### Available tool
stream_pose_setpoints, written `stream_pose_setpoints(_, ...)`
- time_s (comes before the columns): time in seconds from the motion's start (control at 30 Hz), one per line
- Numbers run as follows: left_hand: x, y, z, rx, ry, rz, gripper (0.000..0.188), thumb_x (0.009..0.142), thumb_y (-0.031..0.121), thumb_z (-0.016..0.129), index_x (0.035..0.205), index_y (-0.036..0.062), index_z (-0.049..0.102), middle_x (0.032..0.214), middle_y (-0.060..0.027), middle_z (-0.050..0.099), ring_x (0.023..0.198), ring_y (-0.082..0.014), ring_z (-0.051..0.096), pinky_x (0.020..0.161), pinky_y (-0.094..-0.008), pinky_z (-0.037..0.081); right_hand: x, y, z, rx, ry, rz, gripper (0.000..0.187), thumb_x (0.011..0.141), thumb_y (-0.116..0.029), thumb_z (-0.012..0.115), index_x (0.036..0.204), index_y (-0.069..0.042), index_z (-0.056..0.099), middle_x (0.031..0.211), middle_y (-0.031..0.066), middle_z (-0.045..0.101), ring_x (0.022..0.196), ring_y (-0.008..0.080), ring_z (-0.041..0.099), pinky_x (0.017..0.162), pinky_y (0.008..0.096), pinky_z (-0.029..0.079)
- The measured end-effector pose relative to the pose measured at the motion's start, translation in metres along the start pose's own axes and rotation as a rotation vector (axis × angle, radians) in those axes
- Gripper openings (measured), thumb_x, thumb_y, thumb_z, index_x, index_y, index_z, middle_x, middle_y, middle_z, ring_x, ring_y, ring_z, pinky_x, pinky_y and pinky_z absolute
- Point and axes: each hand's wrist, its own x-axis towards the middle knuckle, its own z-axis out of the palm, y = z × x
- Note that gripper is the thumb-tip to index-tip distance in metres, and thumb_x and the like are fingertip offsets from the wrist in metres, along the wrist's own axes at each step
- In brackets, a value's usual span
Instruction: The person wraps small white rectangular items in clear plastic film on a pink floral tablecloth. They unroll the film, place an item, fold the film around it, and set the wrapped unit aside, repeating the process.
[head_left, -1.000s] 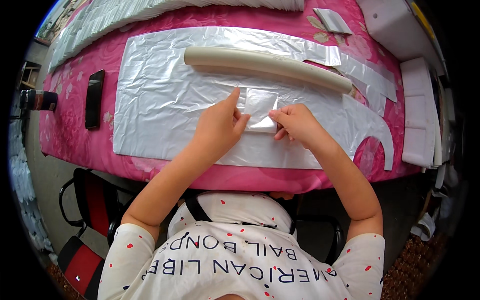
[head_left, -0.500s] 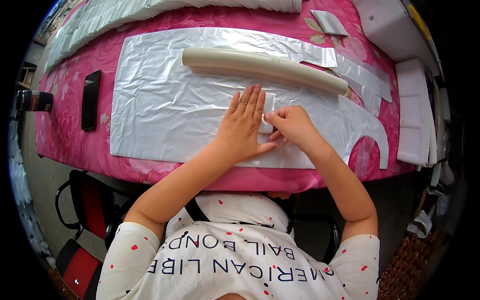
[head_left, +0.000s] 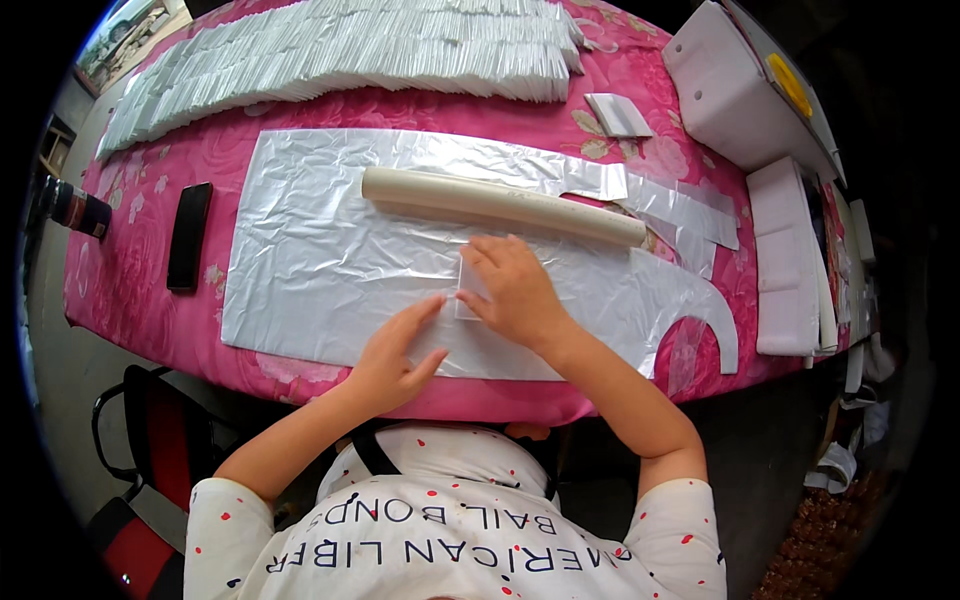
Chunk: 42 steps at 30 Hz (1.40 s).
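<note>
hands pressing a small folded foil piece on a big foil sheet

the pink flowered tablecloth [head_left: 150, 270] carries a wide crinkled silver foil sheet [head_left: 330, 260]; a long cream cardboard tube [head_left: 500, 203] lies across it at 12 o'clock of the hands, long axis left to right. the right hand [head_left: 515, 290], fingers together, lies flat on the small folded foil rectangle [head_left: 468, 290]. the left hand [head_left: 395, 355], fingers together and thumb spread, rests on the sheet at 7 o'clock of it.

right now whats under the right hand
A small folded foil piece lies under the right hand, on the big foil sheet. Only its left edge shows; the palm covers the rest.
</note>
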Motion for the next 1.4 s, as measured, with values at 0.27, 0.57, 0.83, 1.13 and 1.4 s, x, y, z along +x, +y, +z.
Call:
stream_pose_setpoints(0.27,-0.133,-0.003,-0.028,-0.778,0.120,-0.956,0.027,0.091,0.012,0.052,0.113,-0.0033,0.053,0.106,-0.0152,0.062,0.088,-0.0179,0.063,0.077,-0.0282,0.051,0.001,-0.087,0.074,0.218,-0.118,0.105,0.062,0.088,-0.040,0.048,0.134,-0.001,0.036,0.145,0.0206,0.023,0.136,0.0336,0.018,0.110,0.0460,0.012)
stream_pose_setpoints(0.57,-0.123,0.003,-0.019,-0.475,0.347,-0.656,0.011,0.081,0.003,0.061,0.091,-0.0029,0.063,0.080,-0.0070,0.065,0.072,-0.0104,0.060,0.064,-0.0238,0.049,-0.018,-0.141,0.063,0.586,-0.350,-0.232,0.042,0.086,-0.026,0.054,0.119,0.001,0.048,0.138,0.0192,0.033,0.135,0.0329,0.019,0.109,0.0504,0.013)
stream_pose_setpoints(0.83,-0.053,0.037,-0.026,0.137,0.119,-0.229,0.023,0.069,0.004,0.069,0.092,0.0024,0.066,0.082,-0.0114,0.067,0.074,-0.0215,0.065,0.066,-0.0285,0.050,-0.006,0.006,-0.030,0.607,-0.129,-0.132,0.009,0.077,-0.010,0.066,0.082,-0.006,0.060,0.097,0.0073,0.060,0.106,0.0264,0.053,0.094,0.0421,0.038)
stream_pose_setpoints(1.13,-0.033,0.033,-0.025,0.096,0.012,-0.253,0.023,0.073,0.003,0.066,0.095,0.0031,0.064,0.088,-0.0108,0.067,0.079,-0.0233,0.065,0.072,-0.0312,0.050,0.060,0.278,-0.125,0.399,0.591,0.569,0.023,0.086,-0.019,0.060,0.093,0.002,0.064,0.078,0.0036,0.064,0.069,0.0100,0.056,0.065,0.0251,0.044)
stream_pose_setpoints(1.4,-0.032,0.028,-0.031,0.146,-0.001,-0.262,0.022,0.074,0.004,0.065,0.095,0.0037,0.063,0.089,-0.0113,0.067,0.081,-0.0246,0.065,0.073,-0.0321,0.051,0.073,0.317,-0.097,-0.454,0.495,0.682,0.030,0.077,-0.020,0.063,0.101,-0.002,0.063,0.098,0.0170,0.061,0.094,0.0308,0.055,0.085,0.0403,0.043)
